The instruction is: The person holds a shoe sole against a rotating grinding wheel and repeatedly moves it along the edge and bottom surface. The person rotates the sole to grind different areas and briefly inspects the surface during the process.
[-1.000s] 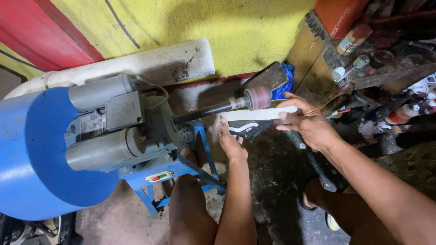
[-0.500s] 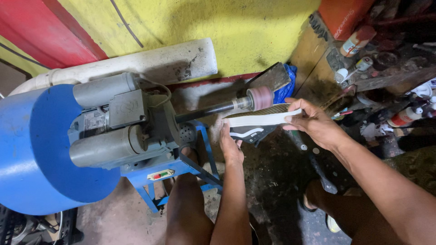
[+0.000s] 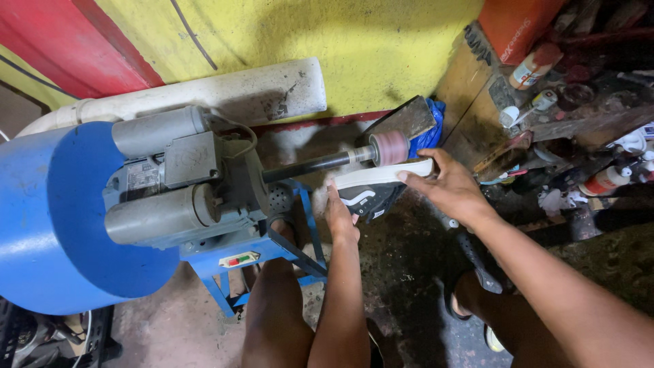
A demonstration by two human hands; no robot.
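Shoe [image 3: 371, 191] sits sole-up just under the pink sanding drum [image 3: 390, 148] at 1 o'clock from the grey motor [image 3: 170, 184], your left hand [image 3: 339, 217] and right hand [image 3: 449, 187] clamped on its ends: feed the white edge lightly, fingertips off the drum

One head-worn camera looks steeply down, close over both forearms, toward the grinding machine [image 3: 184, 197] and wall.

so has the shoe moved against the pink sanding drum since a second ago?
Cannot tell: the shoe sits just under the pink sanding drum, as before, with both hands on it; the small shift matches camera motion.
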